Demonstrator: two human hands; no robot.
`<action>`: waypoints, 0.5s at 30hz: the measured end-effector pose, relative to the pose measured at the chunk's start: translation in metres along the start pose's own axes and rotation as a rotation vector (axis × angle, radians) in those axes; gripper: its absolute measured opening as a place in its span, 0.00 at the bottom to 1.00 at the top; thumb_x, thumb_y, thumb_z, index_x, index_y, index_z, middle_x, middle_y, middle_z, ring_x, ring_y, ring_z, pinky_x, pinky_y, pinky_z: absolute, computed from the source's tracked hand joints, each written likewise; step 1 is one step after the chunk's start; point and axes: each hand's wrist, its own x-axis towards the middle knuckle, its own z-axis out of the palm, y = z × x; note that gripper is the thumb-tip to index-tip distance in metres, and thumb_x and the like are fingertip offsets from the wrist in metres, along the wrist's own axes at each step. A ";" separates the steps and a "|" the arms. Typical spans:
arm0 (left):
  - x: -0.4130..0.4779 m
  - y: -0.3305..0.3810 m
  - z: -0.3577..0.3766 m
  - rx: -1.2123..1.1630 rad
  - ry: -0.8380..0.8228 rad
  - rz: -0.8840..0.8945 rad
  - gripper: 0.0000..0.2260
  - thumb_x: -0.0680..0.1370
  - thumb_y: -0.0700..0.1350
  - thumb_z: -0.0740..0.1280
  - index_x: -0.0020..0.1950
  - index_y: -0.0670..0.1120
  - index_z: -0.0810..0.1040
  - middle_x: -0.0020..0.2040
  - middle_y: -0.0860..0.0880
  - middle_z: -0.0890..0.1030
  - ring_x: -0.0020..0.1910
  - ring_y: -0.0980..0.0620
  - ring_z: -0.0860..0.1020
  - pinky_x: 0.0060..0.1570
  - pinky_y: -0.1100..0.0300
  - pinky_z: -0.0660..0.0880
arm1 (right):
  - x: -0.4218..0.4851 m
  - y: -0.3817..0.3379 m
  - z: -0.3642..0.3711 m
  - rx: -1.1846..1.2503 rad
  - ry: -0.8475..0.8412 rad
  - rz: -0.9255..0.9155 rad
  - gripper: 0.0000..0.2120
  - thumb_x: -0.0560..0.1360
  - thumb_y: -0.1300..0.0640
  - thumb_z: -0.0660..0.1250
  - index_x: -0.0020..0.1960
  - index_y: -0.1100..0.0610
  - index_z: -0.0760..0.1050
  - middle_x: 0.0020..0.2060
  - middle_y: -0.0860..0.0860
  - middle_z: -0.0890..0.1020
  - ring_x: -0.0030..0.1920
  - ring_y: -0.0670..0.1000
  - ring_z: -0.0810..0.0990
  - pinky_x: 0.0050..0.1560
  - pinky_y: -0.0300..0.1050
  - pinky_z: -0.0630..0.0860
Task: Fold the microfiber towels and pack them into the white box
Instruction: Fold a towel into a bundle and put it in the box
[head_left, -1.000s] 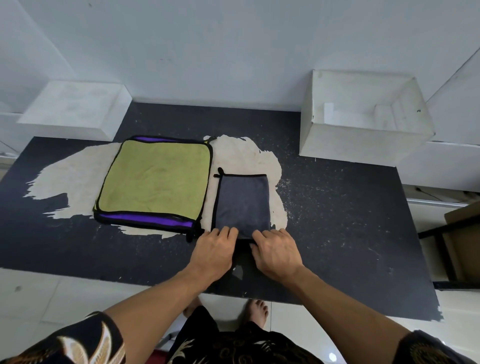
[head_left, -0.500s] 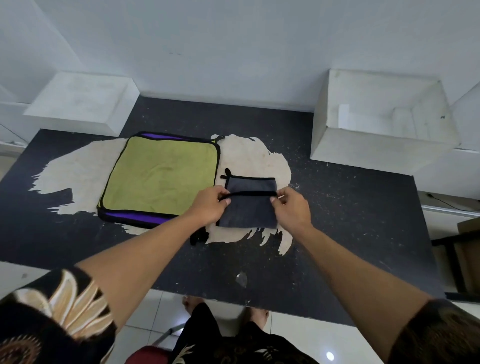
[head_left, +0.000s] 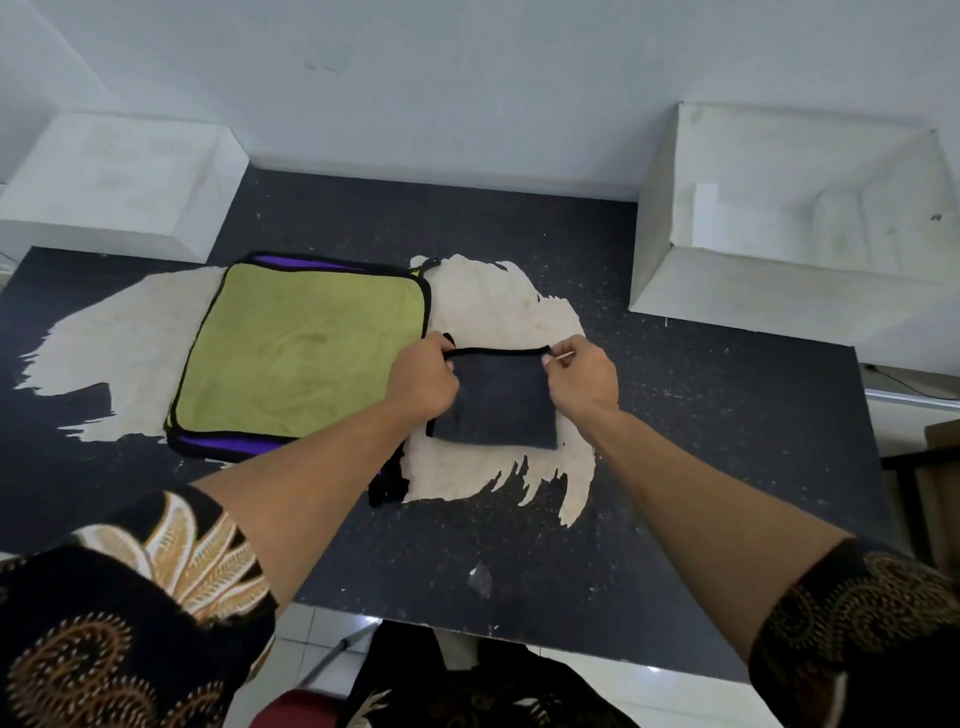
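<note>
A dark grey towel (head_left: 496, 402) with black trim lies folded in half at the middle of the black table (head_left: 727, 415). My left hand (head_left: 423, 376) pinches its far left corner and my right hand (head_left: 582, 379) pinches its far right corner, both at the folded-over edge. To the left lies a stack of unfolded towels (head_left: 301, 353), a green one on top with a purple one under it. The open white box (head_left: 795, 228) stands at the back right of the table, apart from both hands, and nothing shows inside it.
A closed white box (head_left: 119, 182) sits at the back left by the wall. The tabletop has a large pale worn patch (head_left: 498, 301) under the towels. The table's near edge runs just in front of my body, with tiled floor below.
Both hands took the grey towel's near edge and carried it away from me onto the far edge, folding the towel in half. The green stack has not moved.
</note>
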 end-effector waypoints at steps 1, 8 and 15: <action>0.003 0.001 0.000 0.016 0.000 -0.008 0.13 0.79 0.38 0.63 0.63 0.41 0.76 0.57 0.42 0.81 0.56 0.42 0.78 0.53 0.55 0.73 | 0.002 0.000 0.000 -0.006 -0.005 -0.003 0.06 0.79 0.53 0.67 0.54 0.54 0.77 0.42 0.51 0.80 0.47 0.53 0.80 0.46 0.45 0.75; -0.010 0.004 0.003 0.208 0.185 0.266 0.20 0.75 0.45 0.68 0.66 0.45 0.71 0.63 0.45 0.72 0.59 0.46 0.72 0.56 0.51 0.73 | -0.013 -0.002 0.003 -0.493 0.142 -0.416 0.24 0.80 0.49 0.63 0.72 0.55 0.62 0.69 0.58 0.67 0.66 0.59 0.67 0.61 0.56 0.72; -0.066 -0.009 0.044 0.517 -0.046 0.373 0.26 0.82 0.52 0.56 0.79 0.46 0.60 0.80 0.45 0.57 0.79 0.46 0.55 0.76 0.47 0.51 | -0.011 0.013 0.018 -0.909 -0.312 -0.609 0.28 0.84 0.44 0.47 0.80 0.45 0.40 0.80 0.53 0.41 0.79 0.57 0.40 0.74 0.68 0.47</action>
